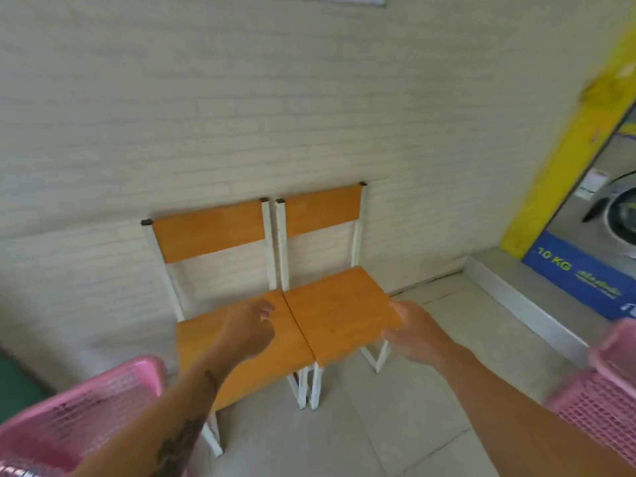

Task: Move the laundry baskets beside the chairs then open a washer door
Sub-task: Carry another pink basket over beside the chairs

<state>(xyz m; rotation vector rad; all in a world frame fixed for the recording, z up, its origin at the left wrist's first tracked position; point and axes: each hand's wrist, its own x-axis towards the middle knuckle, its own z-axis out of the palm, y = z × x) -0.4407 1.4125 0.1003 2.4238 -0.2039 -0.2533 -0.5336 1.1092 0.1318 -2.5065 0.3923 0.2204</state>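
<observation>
Two orange chairs with white frames, the left chair [210,232] and the right chair [330,297], stand side by side against the brick wall. A pink laundry basket [79,411] sits on the floor at the lower left, beside the left chair. Another pink laundry basket [605,390] stands at the right edge. My left hand [249,330] hovers over the seats with fingers loosely curled, holding nothing. Over the right seat's front corner is my right hand [409,330], fingers apart and empty. A washer door [619,215] shows at the far right and looks closed.
A raised step [516,297] with a white edge runs along the right, below a blue "10 KG" panel [578,273] and a yellow pillar [564,160]. Light floor tiles [395,401] lie between the chairs and the right basket. A green mat [17,383] is at the left edge.
</observation>
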